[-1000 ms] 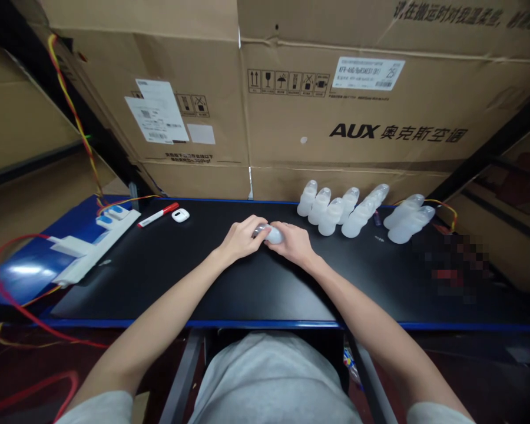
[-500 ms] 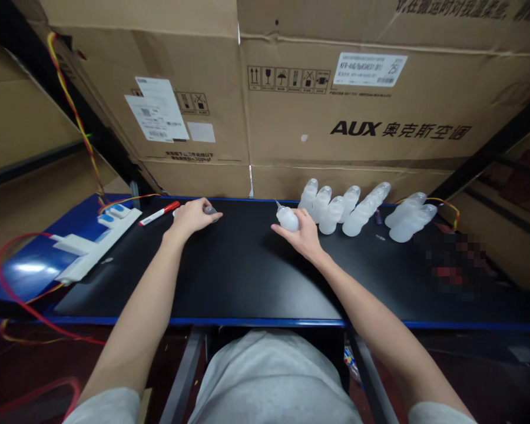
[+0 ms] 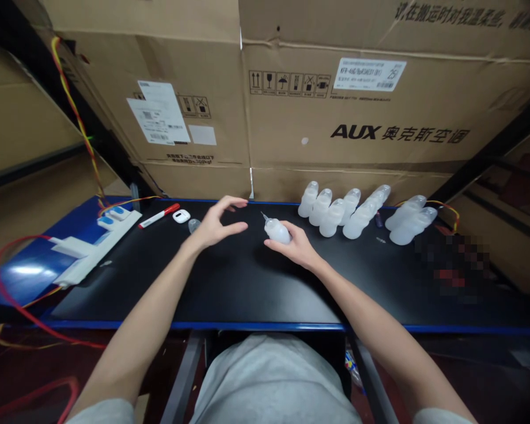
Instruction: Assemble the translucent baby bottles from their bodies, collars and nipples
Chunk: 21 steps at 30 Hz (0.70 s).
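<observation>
Squeeze bottle: small, translucent white, pointed nozzle uncovered and aimed up-left. Held just above the middle of the black mat.
Right hand: fingers wrapped round the bottle's body from below.
Left hand: open, fingers spread and curved, holding nothing, just left of the nozzle and clear of it.
Clear cap: on the mat, just left of the left hand.
White device and red marker: farther left.
Capped bottles: clustered to the right, against the cardboard boxes.
Power strip: at the mat's left edge.
</observation>
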### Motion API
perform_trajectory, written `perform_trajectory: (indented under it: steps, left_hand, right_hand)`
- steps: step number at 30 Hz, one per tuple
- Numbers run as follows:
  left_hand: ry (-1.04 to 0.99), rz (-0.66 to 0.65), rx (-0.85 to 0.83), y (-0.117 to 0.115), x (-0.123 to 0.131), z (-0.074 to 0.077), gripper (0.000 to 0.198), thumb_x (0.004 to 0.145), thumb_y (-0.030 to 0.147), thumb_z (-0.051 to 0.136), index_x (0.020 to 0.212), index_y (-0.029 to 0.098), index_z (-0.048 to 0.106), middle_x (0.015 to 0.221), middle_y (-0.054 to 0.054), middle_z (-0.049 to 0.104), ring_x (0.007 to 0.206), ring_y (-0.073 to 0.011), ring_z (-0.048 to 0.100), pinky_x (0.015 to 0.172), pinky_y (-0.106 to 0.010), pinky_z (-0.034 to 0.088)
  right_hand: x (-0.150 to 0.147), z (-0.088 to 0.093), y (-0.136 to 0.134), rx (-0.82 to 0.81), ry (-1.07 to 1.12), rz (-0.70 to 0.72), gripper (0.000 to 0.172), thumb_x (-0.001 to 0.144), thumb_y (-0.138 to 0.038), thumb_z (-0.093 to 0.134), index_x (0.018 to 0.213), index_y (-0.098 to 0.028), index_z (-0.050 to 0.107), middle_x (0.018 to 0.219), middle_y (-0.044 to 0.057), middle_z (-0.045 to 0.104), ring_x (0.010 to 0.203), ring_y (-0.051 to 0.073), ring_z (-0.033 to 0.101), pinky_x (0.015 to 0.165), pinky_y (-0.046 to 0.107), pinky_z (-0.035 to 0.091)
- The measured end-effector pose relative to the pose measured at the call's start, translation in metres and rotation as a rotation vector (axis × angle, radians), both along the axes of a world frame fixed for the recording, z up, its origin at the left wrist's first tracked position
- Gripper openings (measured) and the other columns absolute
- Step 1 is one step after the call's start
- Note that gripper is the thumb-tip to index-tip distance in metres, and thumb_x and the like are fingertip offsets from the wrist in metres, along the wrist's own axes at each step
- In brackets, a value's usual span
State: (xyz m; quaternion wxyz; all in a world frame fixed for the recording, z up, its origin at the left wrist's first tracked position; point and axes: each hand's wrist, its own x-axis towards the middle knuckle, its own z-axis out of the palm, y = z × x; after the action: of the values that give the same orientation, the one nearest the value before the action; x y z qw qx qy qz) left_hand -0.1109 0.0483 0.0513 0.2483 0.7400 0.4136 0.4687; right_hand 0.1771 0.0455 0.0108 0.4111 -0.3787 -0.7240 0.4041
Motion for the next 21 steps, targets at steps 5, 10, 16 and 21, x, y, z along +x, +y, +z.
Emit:
perform_trajectory:
  steps: [5,10,16,21]
  left_hand:
    - [-0.222,-0.404,-0.291,-0.02,0.066,-0.019,0.075,0.074,0.057,0.092,0.141,0.025,0.079,0.145,-0.019,0.075,0.123,-0.038,0.076,0.101,-0.044,0.061]
    - [-0.379,-0.544,-0.404,-0.035,0.083,-0.03,0.044,0.075,0.054,0.089,0.109,0.026,0.091,0.14,-0.018,0.079,0.134,-0.0457,0.072,0.11,-0.058,0.059]
    - [-0.551,-0.551,-0.56,-0.047,0.088,-0.018,0.054,0.07,0.055,0.086,0.111,0.02,0.09,0.121,-0.021,0.085,0.111,-0.0464,0.082,0.092,-0.056,0.066]
    - [-0.652,-0.483,-0.559,-0.051,0.094,-0.013,0.035,0.068,0.051,0.089,0.085,0.021,0.085,0.093,-0.016,0.086,0.103,-0.0434,0.083,0.091,-0.058,0.067]
  right_hand:
    - [-0.009,0.006,-0.015,-0.275,0.076,0.353,0.053,0.074,-0.054,0.096,0.104,-0.016,0.074,0.088,-0.001,0.071,0.079,0.016,0.065,0.075,0.029,0.053]
    - [-0.016,0.008,-0.027,-0.526,0.155,0.565,0.052,0.07,-0.045,0.1,0.106,-0.018,0.073,0.085,0.0,0.075,0.076,0.017,0.072,0.074,0.031,0.062]
    - [-0.019,0.001,-0.03,-0.867,0.253,0.902,0.057,0.069,-0.049,0.098,0.106,-0.014,0.072,0.081,0.003,0.076,0.065,0.02,0.075,0.061,0.032,0.064]
    - [-0.026,0.003,-0.031,-0.793,0.242,0.809,0.039,0.074,-0.04,0.094,0.091,-0.015,0.07,0.07,0.001,0.072,0.057,0.016,0.069,0.051,0.025,0.059]
